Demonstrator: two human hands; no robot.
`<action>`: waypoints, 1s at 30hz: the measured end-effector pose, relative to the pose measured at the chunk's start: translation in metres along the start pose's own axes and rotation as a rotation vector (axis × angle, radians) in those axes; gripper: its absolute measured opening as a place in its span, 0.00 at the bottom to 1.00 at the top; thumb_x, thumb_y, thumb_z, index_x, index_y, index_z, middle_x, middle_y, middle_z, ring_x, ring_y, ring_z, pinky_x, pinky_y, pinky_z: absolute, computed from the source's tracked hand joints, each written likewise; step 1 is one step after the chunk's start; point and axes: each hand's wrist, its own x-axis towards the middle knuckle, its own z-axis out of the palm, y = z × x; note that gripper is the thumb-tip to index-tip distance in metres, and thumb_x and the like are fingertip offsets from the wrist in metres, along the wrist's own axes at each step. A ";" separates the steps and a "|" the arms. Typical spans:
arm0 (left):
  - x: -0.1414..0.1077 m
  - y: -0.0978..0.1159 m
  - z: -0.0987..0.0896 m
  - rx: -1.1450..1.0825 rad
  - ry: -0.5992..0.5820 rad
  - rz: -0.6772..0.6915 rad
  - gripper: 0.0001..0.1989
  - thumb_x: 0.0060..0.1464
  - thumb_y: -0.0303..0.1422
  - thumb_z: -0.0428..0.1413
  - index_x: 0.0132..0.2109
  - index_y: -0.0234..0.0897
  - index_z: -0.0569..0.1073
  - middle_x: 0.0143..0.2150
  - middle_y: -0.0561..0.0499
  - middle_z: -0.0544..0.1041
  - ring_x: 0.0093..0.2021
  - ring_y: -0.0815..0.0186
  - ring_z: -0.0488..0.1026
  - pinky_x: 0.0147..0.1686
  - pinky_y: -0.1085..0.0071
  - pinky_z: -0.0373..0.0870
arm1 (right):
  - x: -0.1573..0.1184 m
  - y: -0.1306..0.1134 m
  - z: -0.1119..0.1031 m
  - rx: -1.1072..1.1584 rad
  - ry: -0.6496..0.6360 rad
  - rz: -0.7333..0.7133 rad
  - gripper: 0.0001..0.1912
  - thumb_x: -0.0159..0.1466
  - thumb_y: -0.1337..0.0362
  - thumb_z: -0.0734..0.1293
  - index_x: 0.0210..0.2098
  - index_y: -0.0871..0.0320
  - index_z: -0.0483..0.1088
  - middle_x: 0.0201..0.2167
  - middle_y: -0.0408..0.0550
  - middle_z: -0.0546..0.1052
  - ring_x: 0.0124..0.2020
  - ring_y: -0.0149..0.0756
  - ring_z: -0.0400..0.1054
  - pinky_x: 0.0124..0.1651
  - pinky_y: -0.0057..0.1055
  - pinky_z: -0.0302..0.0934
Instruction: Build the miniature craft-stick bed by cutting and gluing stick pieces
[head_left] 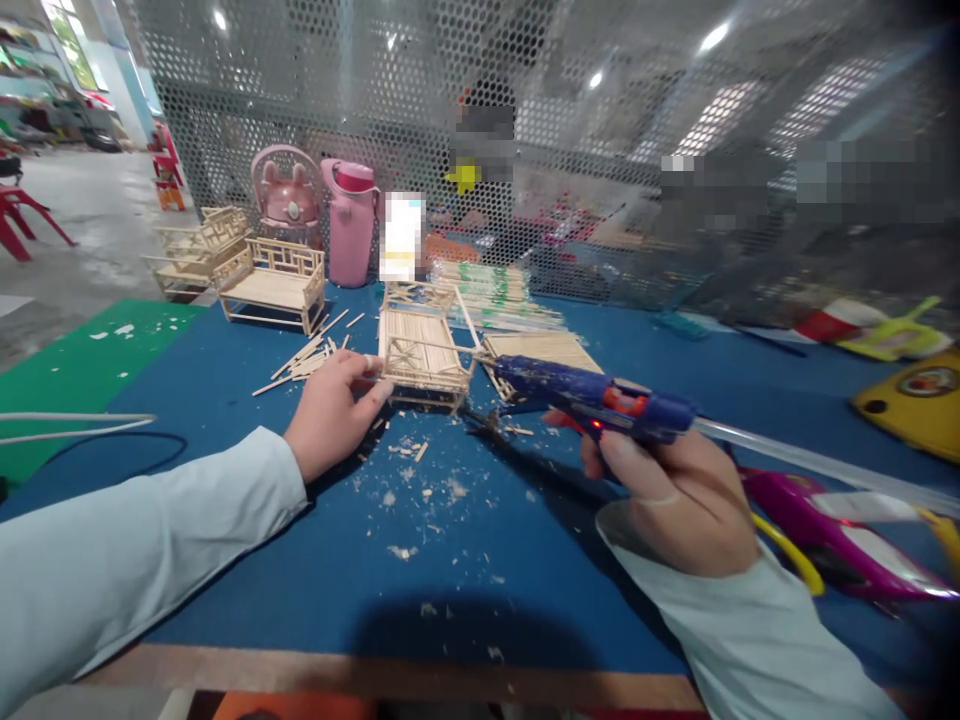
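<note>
In the middle of the blue table sits a small bench model [420,340] made of thin wooden sticks. My left hand [337,405] grips its near left corner between thumb and fingers. My right hand [675,470] is wrapped round a blue hot glue gun [577,390] with a small red light lit. The gun's nozzle points left, at the model's right side near a corner; whether it touches cannot be made out. A clear glue stick [810,460] runs out of the gun's back. Loose sticks [307,358] lie left of the model, and a flat stick panel [547,352] lies behind the nozzle.
Two similar stick benches [274,285] stand at the back left, near a pink bottle [351,225]. Bundled sticks [487,290] lie before a perforated metal screen [300,100]. A purple and white tool [847,535] rests at the right; a yellow object [915,400] is behind it. Glue scraps dot the blue mat [300,580].
</note>
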 end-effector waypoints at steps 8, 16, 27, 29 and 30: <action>0.000 0.004 -0.002 0.005 -0.036 -0.049 0.06 0.50 0.29 0.54 0.36 0.34 0.73 0.33 0.50 0.70 0.32 0.69 0.68 0.37 0.69 0.68 | 0.001 -0.006 0.003 0.022 -0.049 0.082 0.19 0.60 0.49 0.57 0.25 0.54 0.69 0.16 0.44 0.70 0.21 0.37 0.64 0.28 0.34 0.58; 0.000 0.001 -0.001 -0.052 -0.029 -0.041 0.06 0.50 0.31 0.53 0.37 0.35 0.72 0.34 0.49 0.69 0.33 0.69 0.69 0.37 0.68 0.69 | 0.003 -0.009 0.006 -0.029 -0.040 0.048 0.14 0.60 0.54 0.58 0.27 0.54 0.68 0.16 0.42 0.69 0.20 0.35 0.63 0.28 0.33 0.58; 0.000 -0.001 0.000 -0.051 -0.025 -0.029 0.06 0.50 0.30 0.54 0.37 0.35 0.72 0.35 0.49 0.70 0.33 0.69 0.69 0.37 0.68 0.70 | 0.004 -0.009 0.005 -0.069 -0.039 0.020 0.17 0.61 0.52 0.56 0.34 0.54 0.72 0.17 0.45 0.71 0.26 0.41 0.68 0.32 0.35 0.61; 0.000 -0.001 0.001 -0.048 -0.020 -0.028 0.06 0.50 0.30 0.54 0.37 0.35 0.72 0.35 0.49 0.70 0.33 0.69 0.69 0.37 0.68 0.70 | 0.005 -0.011 0.005 -0.059 -0.040 0.014 0.17 0.61 0.53 0.56 0.34 0.54 0.72 0.18 0.45 0.71 0.26 0.41 0.69 0.33 0.35 0.62; 0.000 -0.001 0.001 -0.051 -0.023 -0.031 0.06 0.50 0.30 0.54 0.37 0.35 0.72 0.35 0.49 0.70 0.33 0.69 0.69 0.37 0.68 0.70 | 0.005 -0.012 0.005 -0.056 -0.048 0.007 0.17 0.61 0.53 0.56 0.33 0.54 0.72 0.18 0.45 0.71 0.26 0.41 0.69 0.33 0.35 0.62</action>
